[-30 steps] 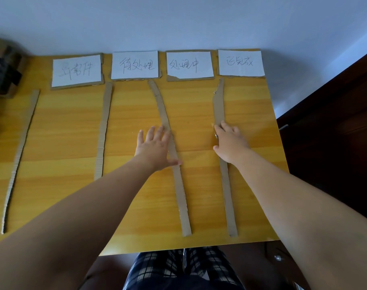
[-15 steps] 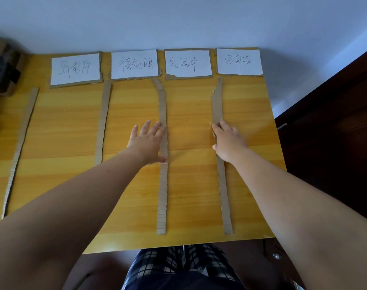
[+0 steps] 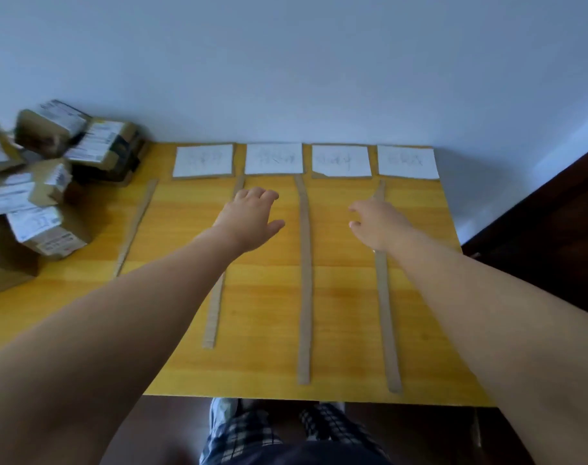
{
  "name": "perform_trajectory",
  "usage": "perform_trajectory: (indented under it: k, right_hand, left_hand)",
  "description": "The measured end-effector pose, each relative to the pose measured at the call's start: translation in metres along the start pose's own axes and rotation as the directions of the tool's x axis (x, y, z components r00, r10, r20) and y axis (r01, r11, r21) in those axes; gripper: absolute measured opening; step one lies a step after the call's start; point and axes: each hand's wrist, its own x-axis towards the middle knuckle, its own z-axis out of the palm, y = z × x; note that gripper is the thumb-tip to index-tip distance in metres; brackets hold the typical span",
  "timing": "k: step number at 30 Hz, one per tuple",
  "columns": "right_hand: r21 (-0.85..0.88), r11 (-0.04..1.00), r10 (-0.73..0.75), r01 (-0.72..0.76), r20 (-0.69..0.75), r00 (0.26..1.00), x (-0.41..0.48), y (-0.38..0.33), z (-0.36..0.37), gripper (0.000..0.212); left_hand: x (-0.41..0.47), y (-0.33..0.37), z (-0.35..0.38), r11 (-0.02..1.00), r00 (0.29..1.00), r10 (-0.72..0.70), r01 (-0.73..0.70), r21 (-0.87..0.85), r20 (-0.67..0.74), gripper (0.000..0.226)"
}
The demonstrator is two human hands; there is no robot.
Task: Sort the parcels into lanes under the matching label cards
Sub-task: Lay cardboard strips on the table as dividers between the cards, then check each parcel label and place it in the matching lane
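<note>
Left hand (image 3: 252,219): fingers loosely bent, empty.
Right hand (image 3: 380,226): fingers loosely bent, empty.
Parcels (image 3: 44,182): heaped at table (image 3: 346,297) far-left corner.

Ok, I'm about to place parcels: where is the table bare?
The lanes between the cardboard strips are bare, also right of the last strip to the table edge. The parcels crowd the far left.
</note>
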Motion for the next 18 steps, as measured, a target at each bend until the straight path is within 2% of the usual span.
perform_trajectory:
  k: [4, 9, 18]
  right_hand:
    - [0.063, 0.997, -0.031, 0.038, -0.100, 0.995, -0.003, -0.062, -0.016, 0.039]
    - [0.199, 0.974, -0.071, 0.105, -0.171, 0.983, -0.003, -0.168, -0.008, 0.039]
    - [0.400, 0.903, -0.081, 0.154, -0.194, 0.978, 0.008, -0.324, 0.032, 0.037]
  left_hand:
    - [-0.024, -0.051, -0.041, 0.999, 0.997, -0.029, 0.027, -0.030, -0.071, 0.056]
    - [-0.061, -0.141, -0.070, 0.994, 0.992, -0.088, 0.081, -0.075, -0.090, 0.051]
    - [-0.106, -0.289, -0.095, 0.955, 0.969, -0.225, 0.199, -0.219, -0.100, 0.048]
